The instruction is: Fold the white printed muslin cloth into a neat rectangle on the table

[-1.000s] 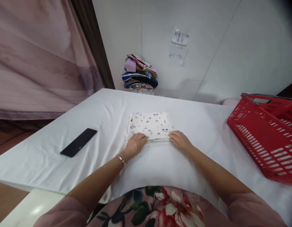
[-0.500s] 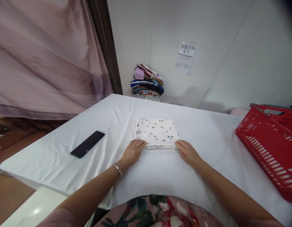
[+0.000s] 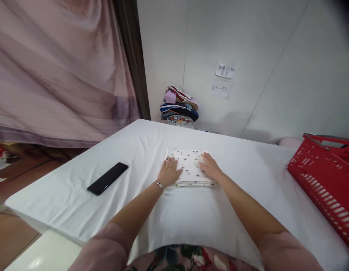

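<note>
A folded white cloth (image 3: 189,169) with small printed figures lies flat on the white-covered table (image 3: 188,214), its layered fold edge towards me. My left hand (image 3: 169,172) rests palm down on the cloth's left part, fingers spread. On the right part lies my right hand (image 3: 210,166), also flat with its fingers apart. Neither hand grasps anything. Parts of the cloth are hidden under both hands.
A black phone (image 3: 108,178) lies on the table to the left. At the right edge stands a red plastic basket (image 3: 323,180). Behind the table is a stack of folded fabrics (image 3: 180,107) against the wall; a pink curtain (image 3: 58,75) hangs at the left.
Both hands have moved from the cloth's near corners forward and inward onto its top, where they now lie flat. The view has shifted slightly.
</note>
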### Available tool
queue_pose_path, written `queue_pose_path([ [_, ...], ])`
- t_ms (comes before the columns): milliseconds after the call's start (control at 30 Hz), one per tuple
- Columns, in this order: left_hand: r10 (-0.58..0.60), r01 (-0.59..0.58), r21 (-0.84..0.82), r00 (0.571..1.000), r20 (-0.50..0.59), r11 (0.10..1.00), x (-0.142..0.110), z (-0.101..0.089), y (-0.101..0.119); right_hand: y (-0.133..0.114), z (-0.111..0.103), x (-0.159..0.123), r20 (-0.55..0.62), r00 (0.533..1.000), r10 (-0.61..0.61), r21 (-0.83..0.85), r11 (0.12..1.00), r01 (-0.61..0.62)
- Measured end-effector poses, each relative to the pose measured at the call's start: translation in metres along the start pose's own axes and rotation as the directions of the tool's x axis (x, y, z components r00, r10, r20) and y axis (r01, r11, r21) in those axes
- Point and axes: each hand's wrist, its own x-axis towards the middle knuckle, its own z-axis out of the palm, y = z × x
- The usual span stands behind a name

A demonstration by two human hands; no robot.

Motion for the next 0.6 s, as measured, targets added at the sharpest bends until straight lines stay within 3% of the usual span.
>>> queue_pose_path([
  [100,-0.019,0.018,0.018,0.998,0.062,1.0,-0.007,0.012,-0.004,0.012,0.014,0.007,0.093,0.991,0.092,-0.149,0.986,-0.078],
  [233,-0.081,0.083,-0.003,0.98,0.184,0.997,0.005,0.005,-0.002,0.022,0.025,0.005,0.103,0.99,0.101,-0.21,0.975,-0.077],
  [400,-0.127,0.126,0.013,0.989,0.076,0.992,0.043,-0.001,-0.001,0.022,0.026,0.003,0.077,0.992,0.096,-0.229,0.97,-0.076],
  [600,-0.226,0.228,-0.005,0.967,0.122,0.974,0.05,0.022,-0.018,0.015,0.02,0.003,0.091,0.991,0.095,-0.239,0.968,-0.071],
])
